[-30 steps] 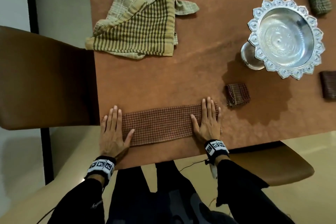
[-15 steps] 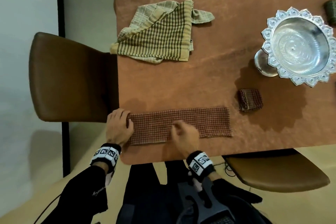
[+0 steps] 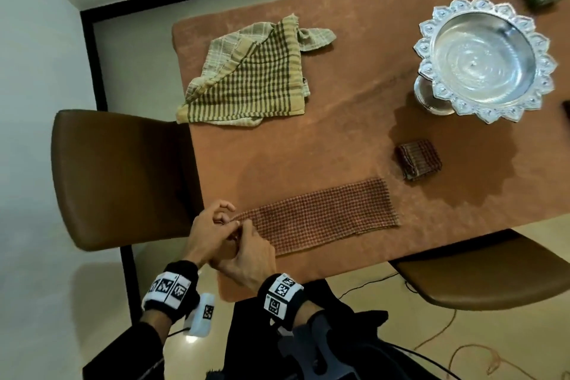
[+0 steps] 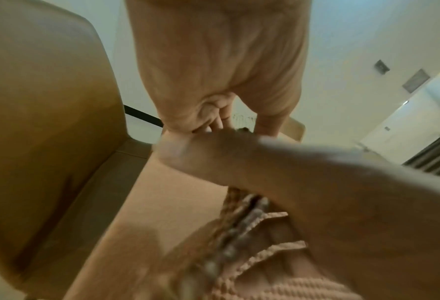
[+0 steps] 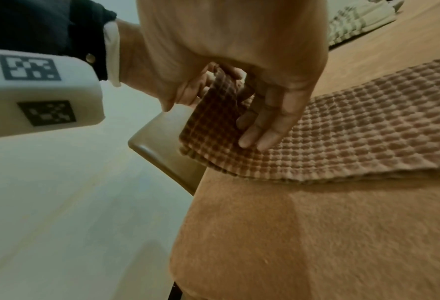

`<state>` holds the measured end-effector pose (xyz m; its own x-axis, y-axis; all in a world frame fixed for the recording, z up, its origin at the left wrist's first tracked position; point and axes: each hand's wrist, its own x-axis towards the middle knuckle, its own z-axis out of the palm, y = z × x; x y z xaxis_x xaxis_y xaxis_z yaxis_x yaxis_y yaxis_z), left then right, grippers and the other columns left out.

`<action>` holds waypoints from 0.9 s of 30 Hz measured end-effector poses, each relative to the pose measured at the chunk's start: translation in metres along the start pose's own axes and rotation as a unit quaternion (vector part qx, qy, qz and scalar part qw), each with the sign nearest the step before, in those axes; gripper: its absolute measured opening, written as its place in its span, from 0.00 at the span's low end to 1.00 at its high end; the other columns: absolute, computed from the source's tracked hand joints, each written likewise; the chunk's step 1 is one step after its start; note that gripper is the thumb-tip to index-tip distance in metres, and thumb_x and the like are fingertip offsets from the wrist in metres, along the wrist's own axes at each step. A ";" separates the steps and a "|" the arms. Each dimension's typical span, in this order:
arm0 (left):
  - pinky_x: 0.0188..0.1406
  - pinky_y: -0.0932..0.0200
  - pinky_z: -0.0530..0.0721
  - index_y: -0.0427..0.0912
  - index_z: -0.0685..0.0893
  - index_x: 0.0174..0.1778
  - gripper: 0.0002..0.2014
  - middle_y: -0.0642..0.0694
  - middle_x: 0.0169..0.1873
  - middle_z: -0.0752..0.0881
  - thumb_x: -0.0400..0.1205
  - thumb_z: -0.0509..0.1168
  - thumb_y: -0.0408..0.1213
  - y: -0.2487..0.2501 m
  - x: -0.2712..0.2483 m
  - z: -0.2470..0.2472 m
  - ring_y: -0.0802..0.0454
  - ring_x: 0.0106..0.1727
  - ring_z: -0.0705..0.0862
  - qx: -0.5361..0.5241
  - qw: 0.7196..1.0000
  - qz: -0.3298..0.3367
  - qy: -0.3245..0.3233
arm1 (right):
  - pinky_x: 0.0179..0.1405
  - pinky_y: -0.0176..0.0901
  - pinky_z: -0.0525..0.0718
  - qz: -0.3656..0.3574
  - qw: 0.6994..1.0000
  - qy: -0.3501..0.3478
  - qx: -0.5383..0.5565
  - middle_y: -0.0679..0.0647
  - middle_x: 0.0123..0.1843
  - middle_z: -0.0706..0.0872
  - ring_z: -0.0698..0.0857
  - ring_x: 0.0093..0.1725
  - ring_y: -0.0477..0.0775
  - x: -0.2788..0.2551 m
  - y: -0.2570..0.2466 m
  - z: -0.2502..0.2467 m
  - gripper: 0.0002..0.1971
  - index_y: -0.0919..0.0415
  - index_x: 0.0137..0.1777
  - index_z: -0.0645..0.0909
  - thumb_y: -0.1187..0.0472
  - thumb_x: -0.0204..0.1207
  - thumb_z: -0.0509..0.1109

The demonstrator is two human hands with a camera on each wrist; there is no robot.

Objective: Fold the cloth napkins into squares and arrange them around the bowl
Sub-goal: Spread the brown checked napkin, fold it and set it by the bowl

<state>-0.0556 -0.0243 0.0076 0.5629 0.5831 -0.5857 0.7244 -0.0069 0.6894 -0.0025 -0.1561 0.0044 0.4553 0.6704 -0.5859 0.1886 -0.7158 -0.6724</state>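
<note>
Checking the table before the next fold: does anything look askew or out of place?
Only the green-and-tan checked cloths at the far left of the table: a loose, rumpled heap, not folded. The red checked strip lies flat, both hands pinching its left end. No spills visible.

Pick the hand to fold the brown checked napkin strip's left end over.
Right hand, probably: its thumb and fingers pinch the lifted end of the brown checked cloth napkin strip, and the fold travels toward its side.

Napkin strip (image 3: 320,214) near table (image 3: 354,139) edge, bowl (image 3: 484,58) seemingly far-right
</note>
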 end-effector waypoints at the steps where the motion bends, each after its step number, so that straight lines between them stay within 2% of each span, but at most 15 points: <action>1: 0.48 0.53 0.90 0.53 0.86 0.52 0.14 0.40 0.36 0.89 0.80 0.75 0.29 0.007 -0.001 0.002 0.48 0.41 0.90 -0.004 1.000 0.019 -0.013 | 0.52 0.58 0.82 0.001 1.000 0.006 0.009 0.54 0.58 0.86 0.88 0.55 0.66 -0.001 0.001 -0.003 0.32 0.52 0.63 0.67 0.36 0.68 0.77; 3: 0.50 0.57 0.89 0.53 0.89 0.51 0.12 0.46 0.40 0.90 0.81 0.74 0.29 0.019 -0.004 0.007 0.52 0.45 0.91 0.003 0.998 0.057 -0.032 | 0.51 0.56 0.82 0.003 0.999 0.030 0.025 0.55 0.55 0.88 0.89 0.54 0.66 -0.002 0.007 -0.012 0.23 0.52 0.62 0.71 0.46 0.72 0.74; 5: 0.52 0.56 0.88 0.51 0.91 0.46 0.10 0.51 0.43 0.91 0.82 0.72 0.29 0.031 -0.003 0.012 0.53 0.47 0.90 0.005 0.995 0.085 -0.041 | 0.48 0.54 0.86 0.008 0.996 0.050 0.073 0.51 0.49 0.91 0.90 0.49 0.61 -0.007 0.016 -0.025 0.13 0.47 0.55 0.77 0.50 0.71 0.70; 8: 0.46 0.52 0.85 0.49 0.92 0.40 0.11 0.53 0.37 0.90 0.84 0.66 0.35 0.050 0.004 0.026 0.55 0.41 0.87 -0.011 0.993 0.097 -0.072 | 0.44 0.57 0.92 0.012 0.983 0.045 0.177 0.48 0.37 0.92 0.92 0.38 0.53 -0.017 0.040 -0.053 0.07 0.42 0.46 0.84 0.51 0.70 0.66; 10: 0.42 0.52 0.81 0.50 0.92 0.39 0.15 0.53 0.34 0.88 0.80 0.60 0.45 0.062 0.009 0.035 0.55 0.37 0.84 -0.024 0.989 0.115 -0.091 | 0.46 0.62 0.92 0.017 0.976 0.040 0.215 0.50 0.40 0.93 0.93 0.40 0.54 -0.023 0.056 -0.078 0.06 0.44 0.46 0.87 0.52 0.75 0.69; 11: 0.43 0.52 0.80 0.50 0.92 0.41 0.17 0.53 0.36 0.88 0.79 0.57 0.47 0.067 0.012 0.041 0.54 0.39 0.84 -0.021 0.986 0.129 -0.102 | 0.49 0.64 0.92 0.024 0.972 0.040 0.230 0.51 0.42 0.93 0.93 0.44 0.56 -0.025 0.064 -0.093 0.05 0.47 0.46 0.88 0.53 0.78 0.70; 13: 0.53 0.53 0.79 0.51 0.90 0.45 0.17 0.51 0.46 0.85 0.82 0.55 0.44 0.077 0.018 0.054 0.52 0.51 0.83 0.013 0.978 0.169 -0.123 | 0.55 0.64 0.89 0.036 0.965 0.042 0.256 0.53 0.46 0.93 0.92 0.49 0.57 -0.029 0.080 -0.121 0.05 0.50 0.47 0.89 0.56 0.83 0.73; 15: 0.61 0.54 0.76 0.55 0.88 0.47 0.14 0.53 0.51 0.84 0.83 0.55 0.42 0.088 0.028 0.069 0.52 0.58 0.79 0.056 0.969 0.190 -0.149 | 0.58 0.63 0.87 0.044 0.956 0.057 0.284 0.57 0.48 0.93 0.92 0.51 0.57 -0.035 0.092 -0.146 0.05 0.56 0.47 0.90 0.60 0.84 0.73; 16: 0.62 0.51 0.77 0.57 0.87 0.47 0.14 0.54 0.52 0.85 0.82 0.55 0.43 0.092 0.033 0.075 0.52 0.58 0.80 0.060 0.967 0.178 -0.170 | 0.59 0.60 0.87 0.043 0.948 0.065 0.308 0.57 0.48 0.93 0.92 0.51 0.56 -0.037 0.097 -0.158 0.06 0.62 0.49 0.89 0.63 0.85 0.73; 18: 0.62 0.43 0.82 0.58 0.88 0.48 0.15 0.54 0.51 0.88 0.78 0.55 0.48 0.091 0.048 0.091 0.50 0.56 0.84 0.080 0.964 0.136 -0.215 | 0.58 0.49 0.89 0.059 0.930 0.078 0.355 0.55 0.50 0.93 0.92 0.52 0.52 -0.043 0.108 -0.182 0.07 0.72 0.54 0.88 0.69 0.87 0.70; 20: 0.66 0.36 0.82 0.62 0.88 0.52 0.16 0.51 0.53 0.88 0.76 0.56 0.52 0.084 0.062 0.100 0.46 0.60 0.84 0.132 0.961 0.104 -0.218 | 0.59 0.43 0.89 0.092 0.919 0.104 0.370 0.55 0.55 0.94 0.93 0.55 0.51 -0.040 0.125 -0.202 0.09 0.73 0.58 0.89 0.70 0.87 0.68; 22: 0.70 0.34 0.78 0.64 0.86 0.58 0.15 0.48 0.55 0.84 0.79 0.59 0.49 0.081 0.072 0.110 0.41 0.66 0.77 0.203 0.953 0.083 -0.208 | 0.62 0.49 0.89 0.130 0.913 0.149 0.358 0.58 0.57 0.94 0.92 0.58 0.56 -0.029 0.148 -0.217 0.09 0.70 0.56 0.90 0.69 0.87 0.68; 24: 0.67 0.39 0.76 0.56 0.85 0.64 0.15 0.46 0.52 0.79 0.83 0.62 0.43 0.081 0.079 0.121 0.40 0.64 0.72 0.273 0.939 0.093 -0.190 | 0.56 0.56 0.89 0.150 0.918 0.180 0.319 0.55 0.50 0.95 0.92 0.54 0.60 -0.016 0.174 -0.226 0.12 0.61 0.47 0.92 0.69 0.86 0.68; 25: 0.63 0.42 0.75 0.53 0.85 0.65 0.14 0.47 0.49 0.78 0.83 0.63 0.43 0.082 0.080 0.125 0.41 0.61 0.71 0.298 0.932 0.109 -0.174 | 0.51 0.52 0.87 0.156 0.925 0.188 0.290 0.49 0.43 0.94 0.91 0.50 0.59 -0.010 0.186 -0.228 0.17 0.53 0.40 0.92 0.69 0.85 0.68; 27: 0.56 0.47 0.73 0.52 0.86 0.62 0.13 0.49 0.46 0.74 0.83 0.64 0.45 0.084 0.081 0.130 0.44 0.55 0.69 0.319 0.927 0.138 -0.142 | 0.44 0.45 0.81 0.167 0.937 0.197 0.234 0.41 0.35 0.90 0.87 0.45 0.53 0.000 0.205 -0.232 0.21 0.47 0.32 0.89 0.69 0.84 0.69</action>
<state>0.1023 -0.0837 -0.0372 0.7788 0.2510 -0.5749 0.5738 -0.6555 0.4910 0.2377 -0.3481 -0.0286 0.7247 0.2343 -0.6480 -0.3817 -0.6465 -0.6606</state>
